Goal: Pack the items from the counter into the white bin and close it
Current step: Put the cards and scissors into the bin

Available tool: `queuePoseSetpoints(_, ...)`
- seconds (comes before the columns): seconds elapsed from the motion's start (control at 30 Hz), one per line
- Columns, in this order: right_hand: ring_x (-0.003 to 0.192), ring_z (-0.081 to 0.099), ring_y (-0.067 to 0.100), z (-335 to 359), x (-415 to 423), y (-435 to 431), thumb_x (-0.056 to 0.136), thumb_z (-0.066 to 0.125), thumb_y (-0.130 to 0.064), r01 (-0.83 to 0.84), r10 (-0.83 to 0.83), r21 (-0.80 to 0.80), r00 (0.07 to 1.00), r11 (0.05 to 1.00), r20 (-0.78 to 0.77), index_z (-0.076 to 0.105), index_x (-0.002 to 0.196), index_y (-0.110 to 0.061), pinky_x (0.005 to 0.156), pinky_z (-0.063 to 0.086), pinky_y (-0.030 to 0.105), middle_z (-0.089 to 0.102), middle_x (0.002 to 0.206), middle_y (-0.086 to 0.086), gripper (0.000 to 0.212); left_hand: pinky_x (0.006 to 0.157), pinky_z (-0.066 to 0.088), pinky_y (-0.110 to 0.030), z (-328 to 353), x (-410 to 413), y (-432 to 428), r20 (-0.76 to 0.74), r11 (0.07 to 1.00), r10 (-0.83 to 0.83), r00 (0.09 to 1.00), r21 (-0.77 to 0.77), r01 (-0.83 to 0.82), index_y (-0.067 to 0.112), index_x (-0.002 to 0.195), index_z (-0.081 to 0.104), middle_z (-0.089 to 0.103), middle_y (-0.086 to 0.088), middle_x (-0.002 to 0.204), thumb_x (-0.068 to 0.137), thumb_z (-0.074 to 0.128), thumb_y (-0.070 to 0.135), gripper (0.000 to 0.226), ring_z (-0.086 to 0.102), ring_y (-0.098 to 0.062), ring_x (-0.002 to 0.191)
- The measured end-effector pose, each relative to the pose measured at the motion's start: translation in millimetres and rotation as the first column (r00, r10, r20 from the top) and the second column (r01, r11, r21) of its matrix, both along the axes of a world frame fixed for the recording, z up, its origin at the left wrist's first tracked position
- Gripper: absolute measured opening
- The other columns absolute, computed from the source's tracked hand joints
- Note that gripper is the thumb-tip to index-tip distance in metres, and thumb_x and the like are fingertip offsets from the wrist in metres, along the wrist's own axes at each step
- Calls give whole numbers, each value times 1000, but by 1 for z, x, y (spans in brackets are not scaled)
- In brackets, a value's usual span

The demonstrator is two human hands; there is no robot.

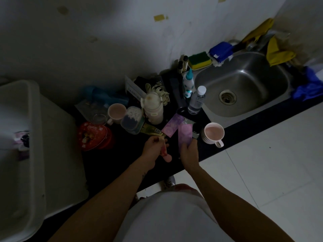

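The white bin [35, 130] stands open at the left, with a small pink-wrapped item inside [21, 138]. On the dark counter [108, 161] my left hand [153, 151] grips a pink tube [165, 151] with a round cap pointing toward me. My right hand [189, 151] holds the near end of a purple flat box [185, 137]. A second purple box [172, 127] lies just behind it. Around them stand two pink mugs [116, 111] [213, 134], a cream flask [153, 109], a clear bottle [196, 100] and a red tin [91, 135].
A steel sink [244, 84] is set in the counter at the right, with a sponge [199, 60], a blue brush [221, 51] and yellow gloves [277, 53] around it. A lidded tub [132, 118] and a spotted bottle [188, 83] stand behind. White tiled floor [271, 163] lies right.
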State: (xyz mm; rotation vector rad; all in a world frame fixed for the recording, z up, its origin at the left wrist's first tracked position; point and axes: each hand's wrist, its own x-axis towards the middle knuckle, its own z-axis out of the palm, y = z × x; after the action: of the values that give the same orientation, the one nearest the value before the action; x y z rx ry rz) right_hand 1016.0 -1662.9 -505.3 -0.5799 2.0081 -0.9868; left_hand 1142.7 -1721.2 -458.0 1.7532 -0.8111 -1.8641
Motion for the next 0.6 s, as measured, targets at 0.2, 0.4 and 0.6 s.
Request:
queuePoseSetpoints(0.2,74,54,19,5,3,-45,92,42,-11,70,-46,-87,967,994,249,47,106,-9,59,46,26,55,87,10,15,72,54,-37,7,1,-5,-13,999,39,999,-4,-39,12,107,56,66,-10,114,99,53,15,9,66,-22,98)
queuePoseSetpoints(0.4,88,61,28,-13,5,-74,91,56,-19,128,-164,174,965,976,206,57,113,3,63,44,29,63,104,22,30,67,55,-32,6,6,-9,-7,999,45,999,-1,-45,15,106,59,69,-6,112,99,55,20,10,67,-18,97)
queuePoseSetpoints(0.6,102,64,35,-16,8,-83,85,65,-25,91,-156,314,969,945,191,58,122,6,84,56,40,64,115,23,49,70,56,-34,4,13,-8,-20,996,89,996,-9,-89,15,99,61,69,-5,104,98,56,17,5,68,-17,91)
